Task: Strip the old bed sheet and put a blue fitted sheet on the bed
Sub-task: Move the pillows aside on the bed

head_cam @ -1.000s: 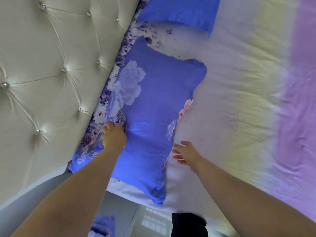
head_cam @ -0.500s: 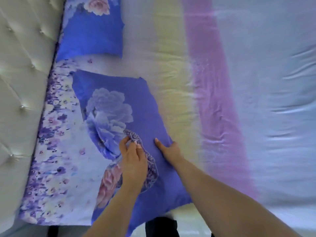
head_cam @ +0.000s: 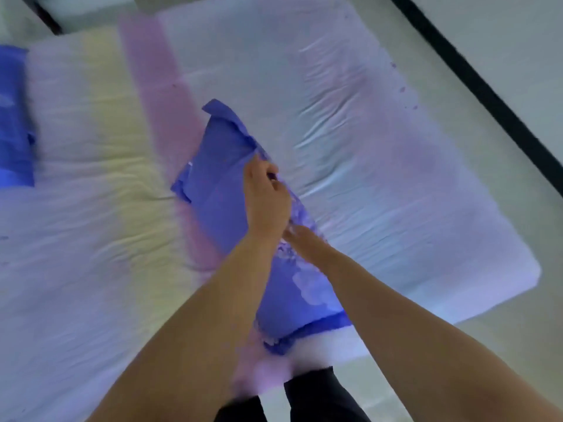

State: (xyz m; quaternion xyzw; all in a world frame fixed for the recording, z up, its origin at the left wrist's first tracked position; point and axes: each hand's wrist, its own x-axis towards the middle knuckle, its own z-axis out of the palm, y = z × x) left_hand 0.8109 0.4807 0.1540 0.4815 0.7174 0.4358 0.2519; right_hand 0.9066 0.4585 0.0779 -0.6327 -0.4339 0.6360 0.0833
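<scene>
The old sheet [head_cam: 365, 123] covers the mattress, pale with yellow, pink and light blue bands and some wrinkles. A blue floral pillow [head_cam: 222, 190] is raised over the middle of the bed, tilted on its long edge. My left hand [head_cam: 265, 193] grips the pillow's upper edge with curled fingers. My right hand [head_cam: 301, 239] holds the floral edge just below it, with its fingertips hidden behind my left wrist. The frame is blurred by motion. No blue fitted sheet is in view.
A second blue pillow [head_cam: 15, 117] lies at the left edge of the bed. Pale floor [head_cam: 487, 56] with a dark strip [head_cam: 475, 77] runs past the bed's far right side. My dark trousers [head_cam: 313, 397] stand against the near edge.
The pillow has come off the head end and now hangs over the bed's middle in both hands. The view has swung away from the tufted headboard toward the foot.
</scene>
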